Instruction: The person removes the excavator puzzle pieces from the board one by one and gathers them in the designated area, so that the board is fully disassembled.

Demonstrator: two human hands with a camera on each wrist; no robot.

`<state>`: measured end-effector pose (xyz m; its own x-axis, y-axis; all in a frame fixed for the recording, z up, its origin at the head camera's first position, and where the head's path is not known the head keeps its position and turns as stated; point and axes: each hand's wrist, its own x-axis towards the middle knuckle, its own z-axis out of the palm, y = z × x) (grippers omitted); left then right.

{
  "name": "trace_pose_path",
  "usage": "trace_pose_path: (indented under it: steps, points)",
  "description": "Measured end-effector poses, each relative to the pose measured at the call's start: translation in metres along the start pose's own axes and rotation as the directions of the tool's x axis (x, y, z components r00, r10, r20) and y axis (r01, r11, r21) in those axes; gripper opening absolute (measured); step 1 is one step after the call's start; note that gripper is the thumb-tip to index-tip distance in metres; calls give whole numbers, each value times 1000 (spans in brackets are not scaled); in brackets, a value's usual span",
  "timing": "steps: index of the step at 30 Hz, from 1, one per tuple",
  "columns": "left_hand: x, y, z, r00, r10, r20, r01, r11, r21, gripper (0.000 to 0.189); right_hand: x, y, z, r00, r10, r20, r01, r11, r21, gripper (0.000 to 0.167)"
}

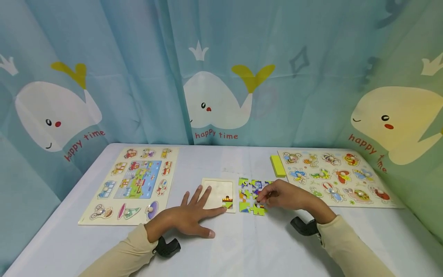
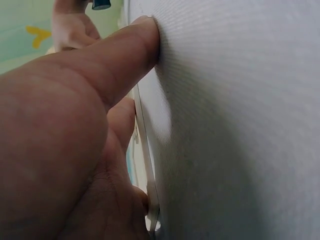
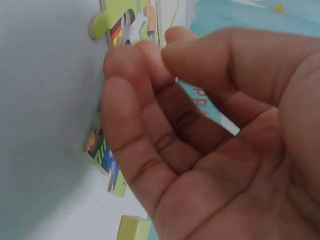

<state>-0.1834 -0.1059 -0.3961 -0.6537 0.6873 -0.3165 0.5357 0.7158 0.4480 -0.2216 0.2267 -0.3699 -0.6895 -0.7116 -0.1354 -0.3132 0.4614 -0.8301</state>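
My left hand lies with fingers spread across the left part of a small wooden puzzle tray, its thumb on the tablecloth. A fingertip rests near the green, red and yellow puzzle piece in the tray's lower right corner. Just right of the tray, several loose puzzle pieces lie grouped. Over their right side is my right hand, fingers bent and thumb close to the fingertips. In the right wrist view, puzzle pieces show beyond the fingertips; I cannot tell whether one is pinched.
A vehicle knob-puzzle board lies at the left, an insect puzzle board at the right. A yellow-green block stands beside the insect board. Behind the table hangs a blue curtain with whales.
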Motion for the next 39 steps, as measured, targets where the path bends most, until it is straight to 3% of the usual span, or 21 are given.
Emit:
trace_pose_path:
  steps: [3,8,15,24,28,39]
  points:
    - [-1,2,0,1000,-9,-16,9,1000,1,69,1,0,2,1000,-7,22,6,999,41,16]
    - [-2,8,-1,998,-13,-55,13,1000,-7,60,3,-2,4,1000,17,-5,-17,999,52,17]
    - [2,12,-10,999,1,-44,-2,1000,-9,48,10,-7,0,998,28,-60,-26,999,38,23]
    - [16,24,-12,997,75,2,-75,995,68,62,31,-12,10,999,-39,-7,39,997,71,25]
    - [17,21,-7,998,52,23,-53,996,65,69,41,-15,18,999,-47,14,46,997,63,25]
    - [23,25,-5,999,0,41,-3,997,73,76,57,-21,28,998,-55,-34,55,998,21,25]
